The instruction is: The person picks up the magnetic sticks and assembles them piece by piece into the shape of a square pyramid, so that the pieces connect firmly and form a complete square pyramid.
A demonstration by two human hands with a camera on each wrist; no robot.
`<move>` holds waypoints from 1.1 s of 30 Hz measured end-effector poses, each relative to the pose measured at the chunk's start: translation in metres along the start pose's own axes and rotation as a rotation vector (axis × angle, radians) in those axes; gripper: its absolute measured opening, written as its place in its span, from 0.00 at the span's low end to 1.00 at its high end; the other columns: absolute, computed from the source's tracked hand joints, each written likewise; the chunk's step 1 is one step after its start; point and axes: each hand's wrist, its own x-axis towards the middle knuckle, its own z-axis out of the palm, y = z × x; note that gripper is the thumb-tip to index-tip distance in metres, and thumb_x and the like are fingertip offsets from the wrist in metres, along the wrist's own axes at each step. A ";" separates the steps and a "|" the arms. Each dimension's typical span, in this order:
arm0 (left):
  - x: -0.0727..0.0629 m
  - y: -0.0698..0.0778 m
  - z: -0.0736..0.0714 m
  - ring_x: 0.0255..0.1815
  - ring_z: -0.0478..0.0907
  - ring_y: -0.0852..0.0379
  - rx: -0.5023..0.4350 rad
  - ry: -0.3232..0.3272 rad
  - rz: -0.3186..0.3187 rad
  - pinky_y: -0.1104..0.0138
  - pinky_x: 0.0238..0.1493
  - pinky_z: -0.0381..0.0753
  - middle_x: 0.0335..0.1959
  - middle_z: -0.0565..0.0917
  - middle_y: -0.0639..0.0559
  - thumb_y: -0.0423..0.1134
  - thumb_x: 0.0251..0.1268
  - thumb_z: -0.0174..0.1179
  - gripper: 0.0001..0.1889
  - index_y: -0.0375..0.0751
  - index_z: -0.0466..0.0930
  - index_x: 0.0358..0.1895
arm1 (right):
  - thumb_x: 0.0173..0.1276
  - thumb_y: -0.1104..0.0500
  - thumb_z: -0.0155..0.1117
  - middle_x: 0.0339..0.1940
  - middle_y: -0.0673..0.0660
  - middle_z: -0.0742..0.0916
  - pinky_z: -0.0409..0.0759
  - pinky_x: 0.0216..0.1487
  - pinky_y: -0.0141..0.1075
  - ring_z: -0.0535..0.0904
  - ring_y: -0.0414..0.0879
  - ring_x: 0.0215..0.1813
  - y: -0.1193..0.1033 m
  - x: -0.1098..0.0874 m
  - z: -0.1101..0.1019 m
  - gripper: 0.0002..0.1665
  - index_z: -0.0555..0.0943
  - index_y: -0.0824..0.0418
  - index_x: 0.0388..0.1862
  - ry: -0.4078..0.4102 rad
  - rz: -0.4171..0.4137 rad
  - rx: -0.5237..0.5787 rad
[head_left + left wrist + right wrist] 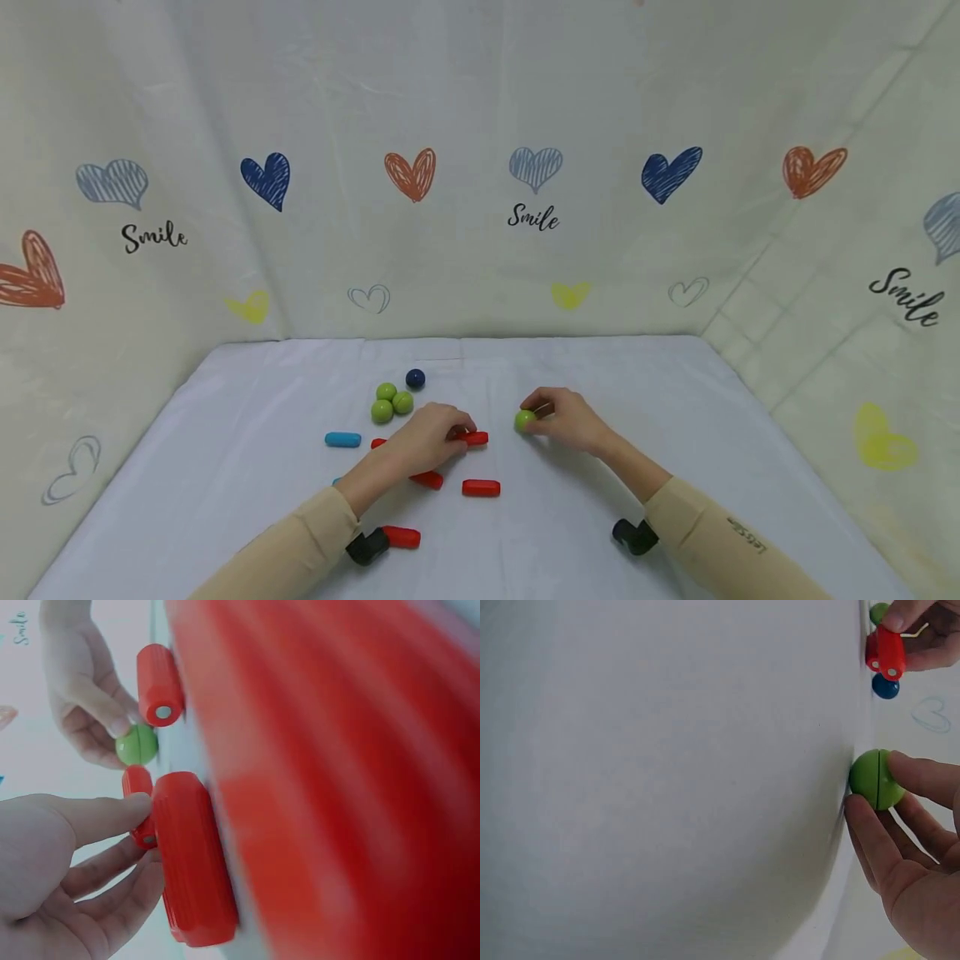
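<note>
Green ball, held at the fingertips of the right hand. From my remote station I see the thumb on one side and bent fingers on the other, the hand thus narrow around the ball; my right wrist view shows a dark groove circling it. White cloth lies just below; whether ball and cloth touch I cannot tell. To the left of the right hand, the left hand pinches a red rod, thumb and fingers drawn close about it. Nearer the person than the left hand, I find a second red rod; a third red rod lies partly covered by that hand. A blue rod rests to the left of the left hand. Beyond the same hand, slightly left, sit three more green balls, clustered, with a dark blue ball near them. Ahead of both hands hangs a heart-printed backdrop.
</note>
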 end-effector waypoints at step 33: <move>0.020 0.008 0.003 0.41 0.80 0.57 0.004 -0.006 0.018 0.68 0.46 0.82 0.40 0.86 0.54 0.34 0.68 0.69 0.11 0.41 0.88 0.51 | 0.65 0.60 0.76 0.40 0.49 0.87 0.82 0.45 0.38 0.82 0.47 0.46 -0.012 0.000 0.014 0.14 0.84 0.59 0.48 -0.087 -0.094 -0.013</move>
